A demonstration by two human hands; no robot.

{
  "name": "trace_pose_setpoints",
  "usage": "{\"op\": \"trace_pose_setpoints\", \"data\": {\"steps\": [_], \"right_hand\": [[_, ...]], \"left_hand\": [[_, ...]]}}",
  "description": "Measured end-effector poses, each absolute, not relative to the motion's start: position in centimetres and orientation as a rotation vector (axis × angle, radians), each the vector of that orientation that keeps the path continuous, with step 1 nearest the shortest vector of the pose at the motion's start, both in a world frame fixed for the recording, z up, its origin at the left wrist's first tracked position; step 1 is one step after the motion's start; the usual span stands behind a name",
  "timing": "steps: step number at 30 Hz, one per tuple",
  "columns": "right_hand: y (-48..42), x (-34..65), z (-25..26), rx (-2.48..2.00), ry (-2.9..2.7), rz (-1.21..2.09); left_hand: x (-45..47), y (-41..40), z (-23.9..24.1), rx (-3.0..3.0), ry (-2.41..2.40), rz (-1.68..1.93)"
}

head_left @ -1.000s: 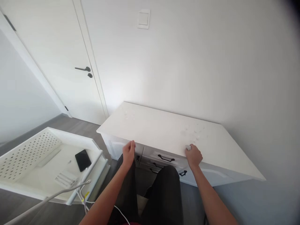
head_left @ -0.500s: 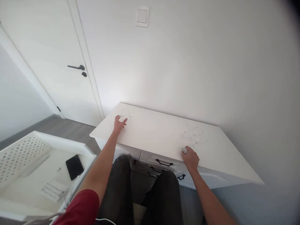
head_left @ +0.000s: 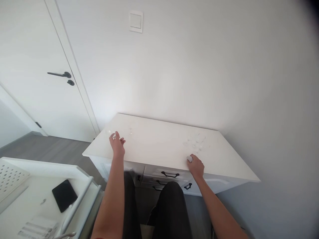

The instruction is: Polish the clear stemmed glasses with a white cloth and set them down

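Observation:
My left hand (head_left: pixel 117 144) is over the left part of the white cabinet top (head_left: pixel 154 142). Its fingers are curled, with a small clear piece (head_left: pixel 114 135) glinting between them. Faint clear pieces (head_left: pixel 131 131) lie to the right of that hand. Near the front edge, my right hand (head_left: pixel 196 166) rests on the top, closed around a small whitish, rounded object (head_left: pixel 189 159) whose kind I cannot make out. Just beyond it lies a loose cluster of several transparent pieces (head_left: pixel 196 142), hard to tell apart against the white surface.
Black-handled drawers (head_left: pixel 170 174) face my knees below the top. At lower left stands a white-rimmed desk (head_left: pixel 47 166) with a black tablet-like slab (head_left: pixel 64 196) and a printed sheet (head_left: pixel 37 228). A wall rises behind the cabinet; a white door (head_left: pixel 37 99) is at left.
My left hand has shifted left on the cabinet top, its fingers drawn closer together. My right hand stays by the front edge with the whitish object. The view has turned slightly right.

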State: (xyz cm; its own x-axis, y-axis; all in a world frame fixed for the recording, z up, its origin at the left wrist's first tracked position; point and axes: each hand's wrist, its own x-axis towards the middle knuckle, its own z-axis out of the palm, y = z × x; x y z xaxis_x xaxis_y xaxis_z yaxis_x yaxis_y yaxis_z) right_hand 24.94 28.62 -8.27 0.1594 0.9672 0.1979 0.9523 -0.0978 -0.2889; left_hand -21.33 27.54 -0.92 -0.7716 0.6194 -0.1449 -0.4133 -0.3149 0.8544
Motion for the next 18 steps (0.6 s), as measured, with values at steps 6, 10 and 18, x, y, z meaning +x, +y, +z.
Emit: {"op": "trace_pose_setpoints", "data": {"steps": [6, 10, 18], "right_hand": [[27.5, 23.9, -8.0, -2.024, -1.774, 0.143], [25.4, 22.8, -7.1, -1.879, -1.644, 0.296], [10.7, 13.0, -8.4, -1.516, -1.147, 0.927]], "left_hand": [[-11.4, 21.1, 1.9, 0.288, 0.859, 1.944], [-4.9, 15.0, 3.7, 0.359, 0.722, 1.677], [-3.8, 5.2, -0.3, 0.667, 0.959, 1.398]]}}
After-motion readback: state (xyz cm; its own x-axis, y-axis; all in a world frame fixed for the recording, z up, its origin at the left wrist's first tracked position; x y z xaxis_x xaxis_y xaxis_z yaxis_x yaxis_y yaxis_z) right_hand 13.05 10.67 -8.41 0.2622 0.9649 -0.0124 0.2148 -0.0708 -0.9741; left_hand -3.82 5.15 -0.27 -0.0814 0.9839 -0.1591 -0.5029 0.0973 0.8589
